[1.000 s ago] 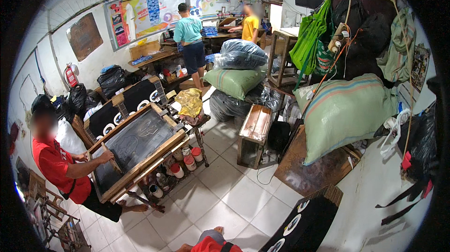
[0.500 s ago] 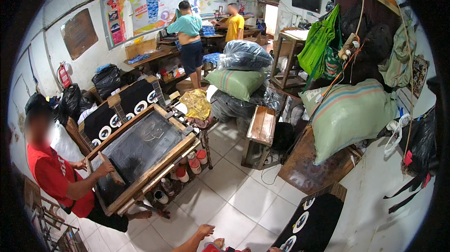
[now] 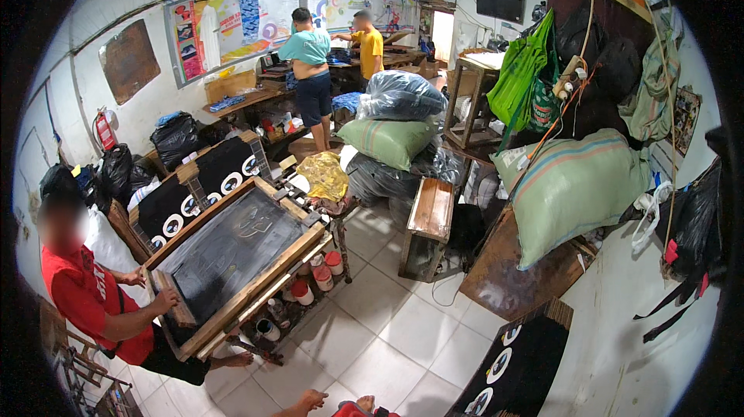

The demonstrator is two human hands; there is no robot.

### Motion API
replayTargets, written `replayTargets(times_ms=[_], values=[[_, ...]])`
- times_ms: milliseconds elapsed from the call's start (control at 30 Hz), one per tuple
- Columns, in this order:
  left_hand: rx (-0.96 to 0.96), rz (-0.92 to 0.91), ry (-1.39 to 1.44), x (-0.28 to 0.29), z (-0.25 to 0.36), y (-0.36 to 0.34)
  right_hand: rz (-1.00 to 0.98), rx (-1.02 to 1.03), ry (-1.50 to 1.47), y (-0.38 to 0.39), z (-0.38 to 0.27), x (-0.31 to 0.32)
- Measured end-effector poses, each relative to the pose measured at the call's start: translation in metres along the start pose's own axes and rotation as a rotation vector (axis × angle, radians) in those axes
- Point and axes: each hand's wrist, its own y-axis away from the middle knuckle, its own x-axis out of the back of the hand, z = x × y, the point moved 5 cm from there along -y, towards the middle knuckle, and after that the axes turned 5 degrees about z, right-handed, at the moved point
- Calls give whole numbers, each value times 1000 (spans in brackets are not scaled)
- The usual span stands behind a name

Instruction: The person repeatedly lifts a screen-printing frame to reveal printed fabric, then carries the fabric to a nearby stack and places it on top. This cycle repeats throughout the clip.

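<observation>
My left hand (image 3: 312, 399) reaches in from the lower edge, above the tiled floor. Its fingers are loosely apart and nothing shows in them. My right hand is out of view. Close to my left hand are my bare foot (image 3: 366, 402) and a bit of red clothing (image 3: 350, 411). Lower right of it stands a long board with black fabric (image 3: 511, 374) bearing round white prints. Ahead on the left, a person in a red shirt (image 3: 97, 301) grips a wooden squeegee (image 3: 173, 302) at the near end of a wood-framed printing screen (image 3: 232, 250).
Paint tubs (image 3: 302, 291) stand under the screen table. Another printed black board (image 3: 221, 177) leans behind it. A wooden stand (image 3: 428, 211), stacked sacks (image 3: 387, 138) and a big green sack (image 3: 577, 192) lie ahead and right. Two other people (image 3: 310, 53) stand at the back.
The person in red has brought the squeegee down against the near end of the screen, where it was tilted up. My left hand has shifted left and lower.
</observation>
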Motion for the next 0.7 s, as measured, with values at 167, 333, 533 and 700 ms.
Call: replayTargets(times_ms=[167, 333, 533, 700], values=[[-70, -34, -16, -58, 42, 28, -52, 31, 94, -16, 12, 11], [-237, -158, 40, -115, 32, 5, -98, 54, 154, -24, 28, 18], [-1141, 89, -1030, -134, -9, -21, -147, 84, 233, -26, 48, 23], [-426, -1, -497, -104, -64, -8, -178, 105, 291, -29, 66, 24]])
